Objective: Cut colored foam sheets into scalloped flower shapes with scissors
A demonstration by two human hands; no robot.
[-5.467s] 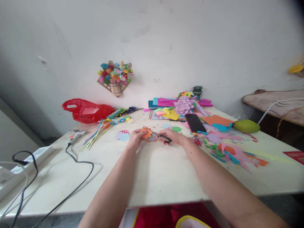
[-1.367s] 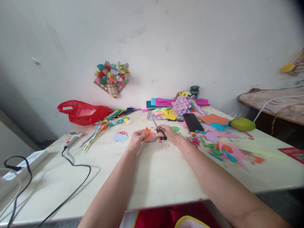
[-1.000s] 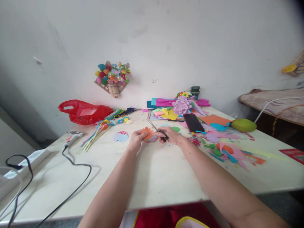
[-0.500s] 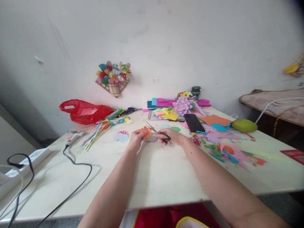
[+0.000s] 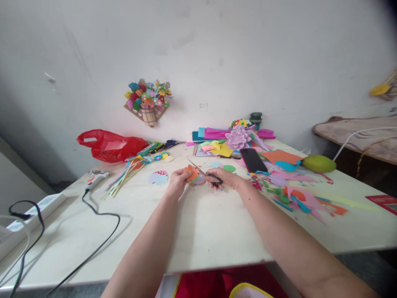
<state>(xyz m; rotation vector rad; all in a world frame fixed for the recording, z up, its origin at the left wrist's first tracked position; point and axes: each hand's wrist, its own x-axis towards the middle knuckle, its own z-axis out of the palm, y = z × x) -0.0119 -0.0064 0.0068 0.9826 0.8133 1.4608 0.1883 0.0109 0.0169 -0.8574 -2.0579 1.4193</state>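
Between the fingers of my left hand [image 5: 178, 183] is an orange flower-shaped cutout [image 5: 192, 173], held just above the table. My right hand [image 5: 226, 179] is closed around the dark handles of a pair of scissors [image 5: 198, 169], whose blades point up and left, beside the cutout. Below the cutout lies a lilac round piece [image 5: 200, 181], partly hidden by the cutout and my fingers. A pale blue disc [image 5: 158, 179] with small red bits along its edge rests left of my left hand. Behind my right hand lies a green disc [image 5: 229, 168].
Right of my hands are a black phone [image 5: 253, 160], colourful scraps [image 5: 305, 200] and a green oval fruit-like object [image 5: 319, 164]. A red plastic bag [image 5: 111, 145], pale sticks [image 5: 125, 182] and a corded glue gun [image 5: 97, 180] lie left. A power strip [image 5: 40, 211] sits at the left edge.
The scissor blades have shifted slightly left and down, and look closer together. My left hand keeps the orange cutout in nearly the same place.
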